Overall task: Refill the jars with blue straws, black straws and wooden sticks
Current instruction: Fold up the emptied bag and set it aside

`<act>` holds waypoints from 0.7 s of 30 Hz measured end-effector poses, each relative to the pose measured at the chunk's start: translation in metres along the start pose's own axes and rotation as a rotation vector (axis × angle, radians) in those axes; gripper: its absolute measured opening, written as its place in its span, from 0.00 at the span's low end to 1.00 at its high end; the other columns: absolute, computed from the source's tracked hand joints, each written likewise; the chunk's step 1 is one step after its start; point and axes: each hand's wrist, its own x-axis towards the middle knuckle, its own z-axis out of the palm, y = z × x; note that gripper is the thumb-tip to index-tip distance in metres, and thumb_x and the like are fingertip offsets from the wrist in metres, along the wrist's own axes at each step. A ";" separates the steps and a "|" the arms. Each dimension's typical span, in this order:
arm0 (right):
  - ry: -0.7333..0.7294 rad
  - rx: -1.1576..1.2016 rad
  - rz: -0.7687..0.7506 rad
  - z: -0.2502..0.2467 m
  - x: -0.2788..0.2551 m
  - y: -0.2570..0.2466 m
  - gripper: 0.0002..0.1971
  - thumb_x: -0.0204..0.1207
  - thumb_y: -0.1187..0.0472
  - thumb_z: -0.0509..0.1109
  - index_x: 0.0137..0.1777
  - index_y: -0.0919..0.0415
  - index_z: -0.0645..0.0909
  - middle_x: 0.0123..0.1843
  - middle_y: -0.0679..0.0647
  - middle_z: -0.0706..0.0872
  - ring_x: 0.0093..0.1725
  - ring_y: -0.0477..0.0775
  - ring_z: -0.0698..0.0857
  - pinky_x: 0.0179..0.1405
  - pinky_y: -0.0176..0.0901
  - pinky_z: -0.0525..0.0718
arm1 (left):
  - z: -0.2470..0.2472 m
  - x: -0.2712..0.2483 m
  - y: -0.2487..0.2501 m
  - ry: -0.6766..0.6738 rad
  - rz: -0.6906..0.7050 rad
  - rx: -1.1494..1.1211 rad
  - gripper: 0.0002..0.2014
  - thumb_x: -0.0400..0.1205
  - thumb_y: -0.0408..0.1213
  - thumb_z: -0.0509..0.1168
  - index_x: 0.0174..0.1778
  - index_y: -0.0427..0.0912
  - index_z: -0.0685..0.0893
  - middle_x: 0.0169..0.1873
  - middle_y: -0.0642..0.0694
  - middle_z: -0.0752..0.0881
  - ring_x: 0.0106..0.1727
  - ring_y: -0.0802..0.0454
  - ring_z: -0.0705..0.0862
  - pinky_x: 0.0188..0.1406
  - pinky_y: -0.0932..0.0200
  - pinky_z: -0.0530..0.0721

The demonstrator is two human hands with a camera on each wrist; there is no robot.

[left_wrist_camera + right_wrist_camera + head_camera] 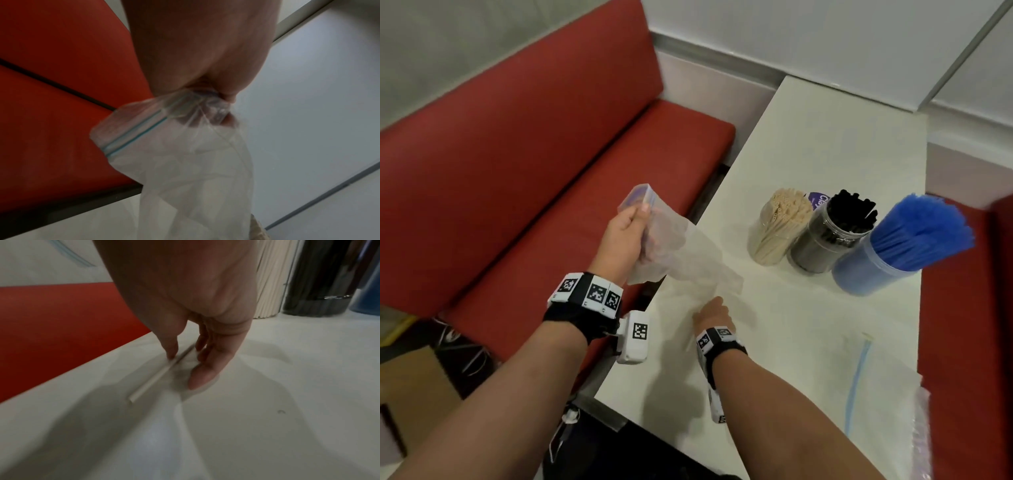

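All three jars look full to me. The jar of wooden sticks [777, 228], the jar of black straws [832, 236] and the jar of blue straws [893, 250] stand touching in a row on the white desk [825, 144], each packed to above its rim.

What seems left is tidying. My left hand [625, 236] has its grip curled round the bunched mouth of an empty zip bag [185, 162], held up over the desk edge. My right hand [714, 313] is down on the desk, fingertips [171, 353] closing on one loose pale stick [158, 374]; I judge that stray belongs in the first jar.

Another flat zip bag [859, 387] lies at my right. Red bench seats [517, 171] flank the desk, with pale walls behind.
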 end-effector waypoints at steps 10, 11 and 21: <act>0.002 0.094 0.018 -0.066 0.007 0.021 0.11 0.84 0.61 0.69 0.58 0.69 0.82 0.59 0.69 0.87 0.57 0.67 0.88 0.55 0.53 0.87 | 0.020 0.028 0.005 -0.015 -0.019 -0.054 0.24 0.90 0.52 0.62 0.52 0.29 0.84 0.43 0.41 0.84 0.45 0.48 0.82 0.50 0.50 0.82; 0.057 0.212 -0.005 -0.082 0.008 0.020 0.07 0.83 0.63 0.69 0.53 0.68 0.79 0.54 0.71 0.87 0.48 0.66 0.89 0.49 0.57 0.90 | 0.025 0.032 0.008 -0.007 -0.009 -0.053 0.22 0.90 0.52 0.62 0.51 0.33 0.85 0.43 0.42 0.83 0.44 0.49 0.81 0.48 0.53 0.82; 0.238 0.225 -0.114 -0.194 0.016 0.011 0.02 0.81 0.69 0.63 0.49 0.62 0.74 0.47 0.66 0.86 0.47 0.67 0.91 0.44 0.57 0.89 | 0.048 0.063 0.013 0.128 -0.099 -0.051 0.18 0.90 0.54 0.61 0.48 0.43 0.87 0.44 0.45 0.87 0.46 0.50 0.85 0.53 0.51 0.84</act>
